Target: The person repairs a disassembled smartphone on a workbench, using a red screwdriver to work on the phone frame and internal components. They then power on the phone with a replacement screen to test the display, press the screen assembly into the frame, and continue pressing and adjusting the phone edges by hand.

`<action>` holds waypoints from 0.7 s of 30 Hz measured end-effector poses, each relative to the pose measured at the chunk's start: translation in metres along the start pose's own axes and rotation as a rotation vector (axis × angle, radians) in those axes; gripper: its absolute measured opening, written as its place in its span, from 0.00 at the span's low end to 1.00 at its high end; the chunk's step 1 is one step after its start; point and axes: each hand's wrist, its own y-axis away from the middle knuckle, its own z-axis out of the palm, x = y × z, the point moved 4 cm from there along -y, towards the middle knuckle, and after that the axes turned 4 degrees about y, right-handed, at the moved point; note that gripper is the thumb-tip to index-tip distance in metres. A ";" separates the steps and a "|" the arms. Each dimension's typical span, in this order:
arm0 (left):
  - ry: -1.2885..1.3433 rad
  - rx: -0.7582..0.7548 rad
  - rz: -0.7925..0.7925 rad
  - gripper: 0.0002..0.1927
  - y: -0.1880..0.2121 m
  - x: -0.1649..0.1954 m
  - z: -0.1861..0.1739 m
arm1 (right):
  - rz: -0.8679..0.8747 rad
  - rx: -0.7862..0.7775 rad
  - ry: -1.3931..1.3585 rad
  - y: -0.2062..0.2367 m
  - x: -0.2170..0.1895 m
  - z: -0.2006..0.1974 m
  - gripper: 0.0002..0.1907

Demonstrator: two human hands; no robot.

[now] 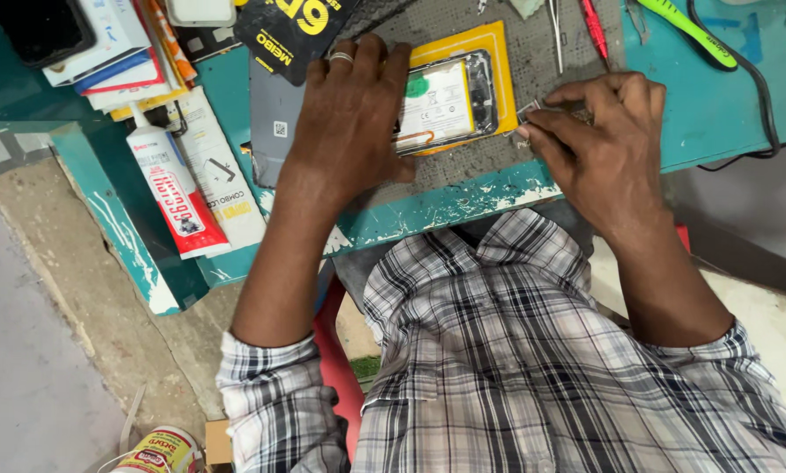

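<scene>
An opened phone lies back-up on a yellow pad, its white battery showing. My left hand, with a ring on one finger, presses flat on the phone's left end. To the phone's right, my right hand pinches a small metal tool or part at the phone's right edge. Both lie on a grey work mat on a teal table.
A white glue tube with red label and a flat box lie at the left. Stacked boxes, a black-and-yellow packet, tweezers, a red tool, a green tool and a black cable ring the mat.
</scene>
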 end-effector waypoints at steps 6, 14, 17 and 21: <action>-0.119 -0.131 -0.008 0.60 0.001 -0.004 -0.002 | -0.136 0.009 -0.007 -0.006 0.005 -0.003 0.10; -0.215 -0.058 0.135 0.50 0.002 0.000 0.000 | -0.173 0.065 0.079 -0.014 0.023 -0.015 0.05; -0.254 -0.034 0.241 0.36 0.004 0.009 0.001 | -0.134 0.071 0.084 -0.013 0.027 -0.015 0.06; -0.253 0.031 0.310 0.28 0.010 0.025 0.002 | -0.042 0.073 -0.109 -0.014 0.021 -0.013 0.15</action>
